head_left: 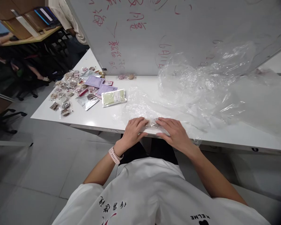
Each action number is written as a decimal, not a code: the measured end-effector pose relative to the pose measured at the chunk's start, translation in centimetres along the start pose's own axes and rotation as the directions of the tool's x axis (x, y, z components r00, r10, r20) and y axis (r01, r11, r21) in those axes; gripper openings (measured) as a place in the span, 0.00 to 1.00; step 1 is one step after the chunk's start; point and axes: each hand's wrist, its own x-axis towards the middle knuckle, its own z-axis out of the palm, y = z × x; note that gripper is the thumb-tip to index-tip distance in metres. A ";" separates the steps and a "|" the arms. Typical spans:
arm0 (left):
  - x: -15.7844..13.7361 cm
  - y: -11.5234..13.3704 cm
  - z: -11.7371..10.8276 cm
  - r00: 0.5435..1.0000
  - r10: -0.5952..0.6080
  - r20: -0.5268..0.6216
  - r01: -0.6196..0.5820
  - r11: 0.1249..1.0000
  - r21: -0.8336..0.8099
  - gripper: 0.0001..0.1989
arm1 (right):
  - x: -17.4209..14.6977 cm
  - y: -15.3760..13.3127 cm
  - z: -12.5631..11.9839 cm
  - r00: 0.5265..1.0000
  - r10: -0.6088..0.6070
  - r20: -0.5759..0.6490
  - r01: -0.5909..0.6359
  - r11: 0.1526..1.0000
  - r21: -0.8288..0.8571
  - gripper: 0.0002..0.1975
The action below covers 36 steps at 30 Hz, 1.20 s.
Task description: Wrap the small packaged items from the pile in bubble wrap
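My left hand (134,131) and my right hand (174,132) rest at the front edge of the white table. Between them lies a small bundle of clear plastic film (152,123), with something darker showing faintly inside. The fingers of both hands curl over the bundle's far side, and the thumbs sit on the near side. From the bundle, a thin sheet of film spreads away over the tabletop, leading into a large crumpled heap of clear film (192,84) on the right. A pale green foil pouch (114,97) lies just beyond my left hand.
At the table's left end are purple packets (95,81), a silver pouch (86,102) and many small wrapped snacks (65,86). Two more packets (126,76) lie by the whiteboard (140,40), which stands along the back. A person (70,22) is at the upper left.
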 end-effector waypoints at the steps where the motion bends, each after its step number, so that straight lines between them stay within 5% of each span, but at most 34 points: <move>1: -0.4 -0.2 -0.1 1.000 -0.011 0.012 0.011 1.000 -0.013 0.21 | -0.3 -0.1 0.1 0.999 -0.024 0.042 0.023 0.999 0.030 0.22; 8: 0.5 -0.9 -1.4 0.983 -0.185 0.019 0.185 0.961 -0.205 0.17 | 0.9 0.9 0.4 0.999 0.042 0.021 -0.044 0.993 0.106 0.17; 13: 4.3 -2.0 -1.0 0.910 -0.393 -0.132 0.402 0.915 0.049 0.12 | 4.6 2.5 0.9 0.955 0.259 0.143 -0.260 0.965 -0.010 0.15; 18: 3.4 1.0 -0.4 0.919 -0.135 -0.370 0.171 0.983 0.066 0.07 | 5.2 0.4 -0.1 0.989 0.127 -0.073 -0.140 0.964 -0.224 0.13; 21: 0.3 3.5 0.0 0.887 -0.205 -0.413 0.137 0.972 -0.189 0.04 | 3.7 -2.3 -0.2 0.996 0.023 -0.089 -0.035 0.990 -0.138 0.16; 23: -1.6 4.3 0.0 0.848 -0.435 -0.301 0.254 0.834 -0.489 0.04 | 2.6 -3.5 0.6 0.999 -0.021 -0.025 0.020 0.998 -0.059 0.18; 26: -3.3 3.8 -1.0 0.678 -0.734 0.052 0.402 0.311 -0.861 0.11 | 1.7 -4.1 2.6 0.998 -0.040 0.043 0.041 0.999 -0.024 0.22; 28: -3.6 2.8 -2.1 0.572 -0.787 0.232 0.342 -0.028 -0.939 0.16 | 1.5 -4.0 3.6 0.998 -0.019 0.053 0.020 0.999 -0.029 0.23; 30: -3.2 1.8 -3.1 0.535 -0.782 0.319 0.271 -0.199 -0.942 0.16 | 1.5 -3.9 4.0 0.999 0.011 0.052 -0.010 1.000 -0.026 0.24; 32: -2.4 1.1 -3.4 0.551 -0.769 0.324 0.271 -0.202 -0.941 0.16 | 1.6 -4.0 3.8 0.998 0.029 0.050 -0.028 0.999 -0.021 0.23; 36: 0.5 0.9 -1.4 0.614 -0.779 0.127 0.308 0.089 -0.947 0.24 | 1.7 -4.1 3.4 0.998 0.022 0.056 -0.021 1.000 -0.018 0.21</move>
